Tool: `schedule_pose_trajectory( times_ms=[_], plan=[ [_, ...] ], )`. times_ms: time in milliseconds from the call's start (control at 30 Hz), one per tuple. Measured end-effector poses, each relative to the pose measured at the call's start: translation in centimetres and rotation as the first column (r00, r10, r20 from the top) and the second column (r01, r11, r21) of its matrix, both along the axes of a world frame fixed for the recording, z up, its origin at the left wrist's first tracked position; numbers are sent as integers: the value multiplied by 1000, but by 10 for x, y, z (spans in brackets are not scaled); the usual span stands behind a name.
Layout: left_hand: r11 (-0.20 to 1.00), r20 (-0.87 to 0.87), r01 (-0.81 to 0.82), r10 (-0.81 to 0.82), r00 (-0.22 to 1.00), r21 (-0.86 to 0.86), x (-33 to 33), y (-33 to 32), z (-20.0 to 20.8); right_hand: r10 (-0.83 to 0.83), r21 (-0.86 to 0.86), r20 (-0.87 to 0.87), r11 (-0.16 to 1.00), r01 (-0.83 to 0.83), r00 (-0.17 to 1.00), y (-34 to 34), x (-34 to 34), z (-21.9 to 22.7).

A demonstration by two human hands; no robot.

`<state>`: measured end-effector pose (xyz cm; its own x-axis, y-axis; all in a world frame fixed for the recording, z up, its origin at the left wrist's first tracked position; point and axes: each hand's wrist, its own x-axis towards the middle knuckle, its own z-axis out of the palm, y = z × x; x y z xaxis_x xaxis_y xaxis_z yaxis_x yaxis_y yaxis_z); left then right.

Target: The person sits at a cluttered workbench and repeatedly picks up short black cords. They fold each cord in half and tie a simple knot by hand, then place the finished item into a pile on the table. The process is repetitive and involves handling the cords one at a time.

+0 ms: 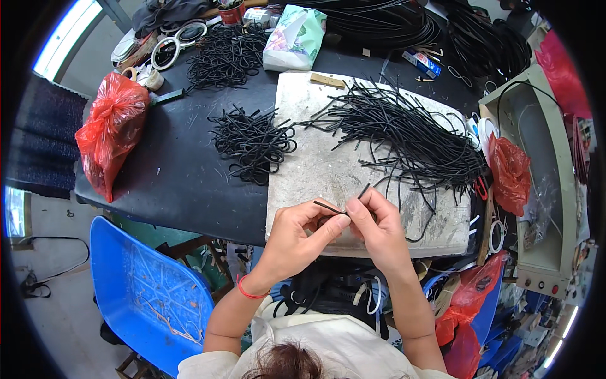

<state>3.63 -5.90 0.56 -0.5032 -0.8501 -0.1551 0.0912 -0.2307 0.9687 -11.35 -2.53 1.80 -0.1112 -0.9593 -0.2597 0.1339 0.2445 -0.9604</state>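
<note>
Both my hands meet over the front edge of a pale, stained board (315, 170). Between them is a thin black cord (328, 206), its two ends sticking up from my fingers. My left hand (303, 235) pinches it with thumb and forefinger, and my right hand (374, 227) grips it close beside. The rest of the cord is mostly hidden by the fingers. Beyond my right hand, a large heap of loose, mostly straight black cords (404, 129) spreads over the board. A smaller pile of looped black cords (252, 145) straddles the board's left edge.
Another looped-cord pile (227, 57) lies farther back beside a floral tissue pack (295, 39). A red plastic bag (113, 132) sits on the black tabletop (183, 164) at left. A blue plastic tub (148, 290) stands below it. A grey metal housing (536, 189) flanks the right side.
</note>
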Motion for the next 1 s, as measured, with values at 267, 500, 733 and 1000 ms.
schedule_pose_trajectory(
  times_ms=[267,500,733,1000],
  plan=[
    [667,310,-122,490,815,-735,-18,18,3,-417,-642,-615,758,-117,670,-13,17,-27],
    [993,30,-7,3,1000,116,11,-6,4,12,-47,-30,999,-13,999,-2,3,-15],
    [940,-144,42,8,990,340,25,-13,6,13,16,171,1000,-16,985,-3,-5,-16],
    [977,143,-210,214,966,-41,18,-15,5,33,-21,-27,999,-33,999,2,-5,-14]
  ],
)
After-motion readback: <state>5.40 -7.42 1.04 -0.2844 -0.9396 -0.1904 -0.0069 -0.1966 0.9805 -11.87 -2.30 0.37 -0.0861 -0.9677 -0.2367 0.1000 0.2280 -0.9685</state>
